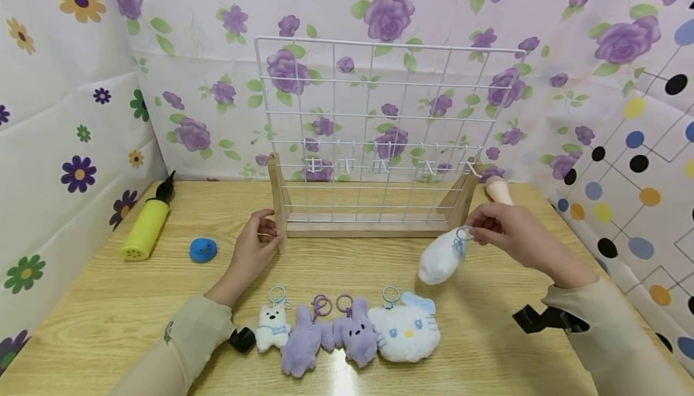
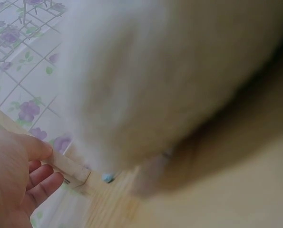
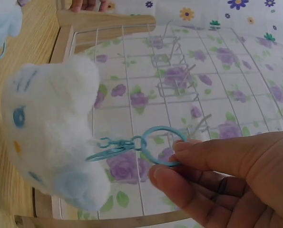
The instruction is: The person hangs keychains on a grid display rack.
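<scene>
My right hand pinches the blue key ring of a white cat-face plush keychain, which hangs tilted before the rack's right end. In the right wrist view its blue eyes and blue bow show. My left hand holds the left wooden foot of a white wire grid rack between thumb and fingers. Several white hooks hang across the grid's lower part. In front lie a small white dog plush, two purple plush keychains and another cat-face plush.
A yellow hand pump and a blue toy lie on the table's left side. Behind my right hand is a pale pink object. Patterned cloth surrounds the table. A blurred whitish plush fills much of the left wrist view.
</scene>
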Demonstrator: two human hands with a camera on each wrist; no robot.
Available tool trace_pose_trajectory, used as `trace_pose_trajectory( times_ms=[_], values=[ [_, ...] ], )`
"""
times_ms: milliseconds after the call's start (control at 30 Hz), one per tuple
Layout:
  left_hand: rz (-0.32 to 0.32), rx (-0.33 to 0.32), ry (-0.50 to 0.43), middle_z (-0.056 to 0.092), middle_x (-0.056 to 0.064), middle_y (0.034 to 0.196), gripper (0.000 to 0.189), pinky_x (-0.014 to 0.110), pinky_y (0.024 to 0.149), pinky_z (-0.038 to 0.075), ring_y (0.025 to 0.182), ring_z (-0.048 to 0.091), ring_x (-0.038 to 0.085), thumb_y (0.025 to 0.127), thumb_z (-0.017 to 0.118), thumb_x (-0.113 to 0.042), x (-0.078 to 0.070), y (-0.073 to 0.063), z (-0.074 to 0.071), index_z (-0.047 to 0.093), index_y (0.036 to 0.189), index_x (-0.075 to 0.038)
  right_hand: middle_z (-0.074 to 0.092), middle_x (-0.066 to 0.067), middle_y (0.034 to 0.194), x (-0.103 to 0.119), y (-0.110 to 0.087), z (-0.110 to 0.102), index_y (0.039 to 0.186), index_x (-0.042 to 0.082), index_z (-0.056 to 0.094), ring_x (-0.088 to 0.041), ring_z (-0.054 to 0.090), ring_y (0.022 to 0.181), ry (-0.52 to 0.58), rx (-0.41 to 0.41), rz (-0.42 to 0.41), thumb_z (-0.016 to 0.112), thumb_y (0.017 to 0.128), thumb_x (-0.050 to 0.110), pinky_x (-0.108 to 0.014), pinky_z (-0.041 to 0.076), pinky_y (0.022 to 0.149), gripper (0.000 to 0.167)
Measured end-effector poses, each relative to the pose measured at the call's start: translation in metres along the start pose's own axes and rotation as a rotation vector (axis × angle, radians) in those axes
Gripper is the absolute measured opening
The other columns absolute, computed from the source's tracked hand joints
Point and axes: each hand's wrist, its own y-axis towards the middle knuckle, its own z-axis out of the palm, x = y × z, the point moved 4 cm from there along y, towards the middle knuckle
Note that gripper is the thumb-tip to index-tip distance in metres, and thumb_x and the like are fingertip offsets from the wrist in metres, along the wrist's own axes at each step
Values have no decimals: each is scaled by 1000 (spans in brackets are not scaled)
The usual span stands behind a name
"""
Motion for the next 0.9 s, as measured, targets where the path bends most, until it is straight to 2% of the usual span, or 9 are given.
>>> trace_pose_trajectory(
  times_ms=[267,433,733,900],
  values=[
    [-9,1,6,57,20,109,56,14,75,49,94,59,29,86,66,4,-2,0,0,41,135,-2,66,-2,80,-3,11,-22,93,7,67,0,60,66,-67,-94,-11,66,89,5,-19,53,59,4],
    [-15,2,8,57,19,109,56,15,75,50,95,59,29,86,67,3,-1,0,0,41,135,-2,67,-5,81,-1,16,-33,96,6,66,1,60,67,-36,-107,21,63,92,8,-20,54,61,6],
    [-27,4,8,57,20,109,55,15,74,49,95,59,29,86,66,3,-1,-1,0,41,135,-1,69,-13,86,-6,25,-46,103,1,64,4,58,66,-17,-192,68,59,96,13,-15,50,60,14],
    [-2,-9,22,57,20,107,55,16,74,51,93,59,29,85,67,5,-1,0,1,41,134,0,70,-17,88,-12,27,-50,105,-1,63,2,61,67,-19,-213,86,57,97,13,-13,50,60,17]
  ],
)
